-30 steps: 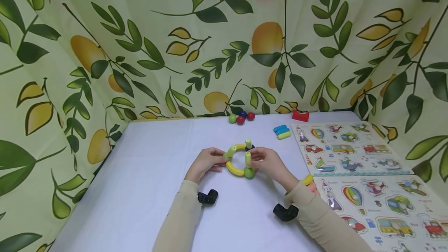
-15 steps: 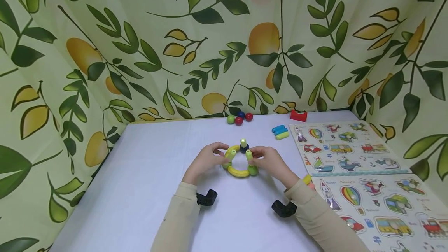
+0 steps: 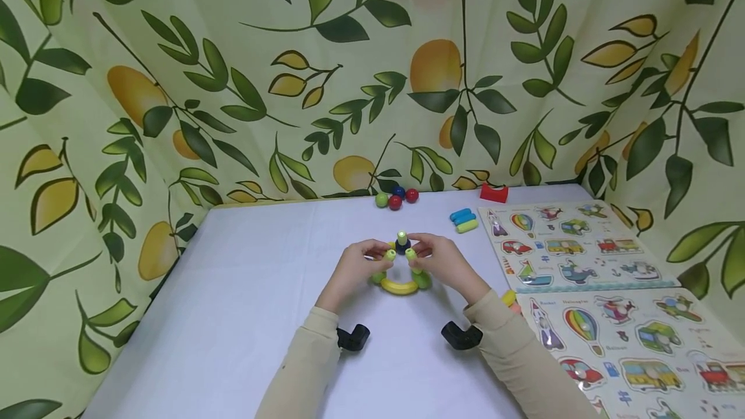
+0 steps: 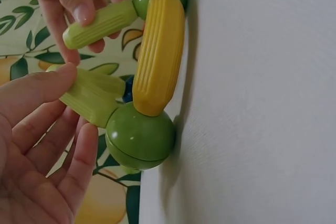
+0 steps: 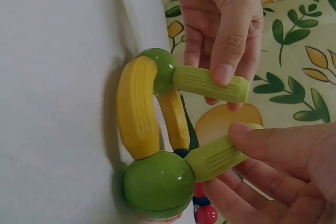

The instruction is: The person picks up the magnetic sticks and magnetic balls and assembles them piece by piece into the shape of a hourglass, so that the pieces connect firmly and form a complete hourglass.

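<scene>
A toy ring of yellow curved pieces (image 3: pixel 399 287) and balls stands on the white table, with light-green ribbed sticks rising from it. My left hand (image 3: pixel 356 269) pinches the left stick (image 4: pixel 86 100), which is set in a green ball (image 4: pixel 139 135). Between thumb and fingers, my right hand (image 3: pixel 447 265) holds the right stick (image 5: pixel 218 158), fixed in another green ball (image 5: pixel 159 182). Both held sticks lean inward, their tops close but apart. At the back, a third stick (image 3: pixel 402 236) stands in a dark blue ball (image 3: pixel 403 248), touched by neither hand.
Loose red, green and blue balls (image 3: pixel 395 202) lie at the table's far edge. Blue and light-green sticks (image 3: pixel 464 220) and a red block (image 3: pixel 494 193) sit back right. Picture puzzle boards (image 3: pixel 588 290) cover the right side. A yellow piece (image 3: pixel 509 297) lies near the right sleeve.
The ring has turned so the dark blue ball sits at the back middle. Both hands have drawn together, tilting the two held sticks inward.
</scene>
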A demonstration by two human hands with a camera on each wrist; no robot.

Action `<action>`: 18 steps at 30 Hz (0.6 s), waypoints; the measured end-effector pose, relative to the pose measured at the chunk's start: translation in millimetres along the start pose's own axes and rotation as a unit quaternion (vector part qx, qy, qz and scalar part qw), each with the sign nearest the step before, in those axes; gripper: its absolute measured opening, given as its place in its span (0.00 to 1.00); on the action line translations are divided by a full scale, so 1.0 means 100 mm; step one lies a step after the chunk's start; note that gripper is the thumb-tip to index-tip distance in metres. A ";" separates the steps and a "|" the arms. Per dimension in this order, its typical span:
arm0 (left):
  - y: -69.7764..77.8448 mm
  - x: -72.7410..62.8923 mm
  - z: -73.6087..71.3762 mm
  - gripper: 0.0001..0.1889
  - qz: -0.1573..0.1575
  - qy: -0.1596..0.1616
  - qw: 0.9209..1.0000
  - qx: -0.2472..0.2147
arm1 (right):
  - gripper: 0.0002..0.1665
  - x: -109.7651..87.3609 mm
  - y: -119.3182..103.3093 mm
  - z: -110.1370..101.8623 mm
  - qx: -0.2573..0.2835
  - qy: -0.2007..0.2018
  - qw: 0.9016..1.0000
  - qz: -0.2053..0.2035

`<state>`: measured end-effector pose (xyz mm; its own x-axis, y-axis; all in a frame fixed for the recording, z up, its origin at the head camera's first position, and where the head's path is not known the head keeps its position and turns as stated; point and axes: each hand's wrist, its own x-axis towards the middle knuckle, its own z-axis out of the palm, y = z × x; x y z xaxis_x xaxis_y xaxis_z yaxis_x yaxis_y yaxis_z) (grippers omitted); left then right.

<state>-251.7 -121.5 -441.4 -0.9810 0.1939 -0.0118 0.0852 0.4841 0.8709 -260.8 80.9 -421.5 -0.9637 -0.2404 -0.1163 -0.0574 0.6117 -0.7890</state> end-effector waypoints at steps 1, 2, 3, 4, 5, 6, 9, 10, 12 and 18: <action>0.00 0.00 0.01 0.17 -0.003 0.000 1.000 -0.001 | 0.35 0.00 0.00 0.00 -0.002 -0.002 1.000 0.001; 0.00 0.00 0.02 0.18 -0.005 0.000 1.000 -0.002 | 0.36 0.01 0.00 -0.01 -0.004 -0.004 1.000 0.000; 0.00 0.00 0.03 0.20 -0.007 -0.001 1.000 -0.002 | 0.37 0.01 0.01 -0.01 -0.006 -0.007 1.000 -0.001; 0.01 0.00 0.04 0.21 -0.009 -0.002 1.000 -0.002 | 0.37 0.01 0.01 -0.02 -0.007 -0.009 1.000 -0.002; 0.01 0.01 0.04 0.22 -0.010 -0.004 1.000 -0.003 | 0.37 0.02 0.01 -0.02 -0.007 -0.011 1.000 -0.003; 0.01 0.01 0.05 0.23 -0.011 -0.007 1.000 -0.004 | 0.37 0.02 0.02 -0.03 -0.008 -0.012 1.000 -0.003; 0.02 0.01 0.08 0.25 -0.016 -0.014 1.000 -0.006 | 0.37 0.01 0.03 -0.04 -0.009 -0.016 1.000 -0.005; 0.02 0.01 0.08 0.26 -0.017 -0.014 1.000 -0.007 | 0.37 0.01 0.03 -0.04 -0.010 -0.018 1.000 -0.009; 0.02 0.01 0.09 0.27 -0.021 -0.011 1.000 -0.009 | 0.37 0.01 0.04 -0.03 -0.008 -0.021 1.000 -0.013; 0.01 0.01 0.11 0.28 -0.020 0.007 1.000 -0.023 | 0.36 0.01 0.02 -0.01 -0.008 -0.016 1.000 -0.022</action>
<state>-250.3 -111.4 -446.2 -0.9857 0.1636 -0.0402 0.0386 0.4513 0.8915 -262.6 82.4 -422.5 -0.9512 -0.2916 -0.1010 -0.1041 0.6111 -0.7847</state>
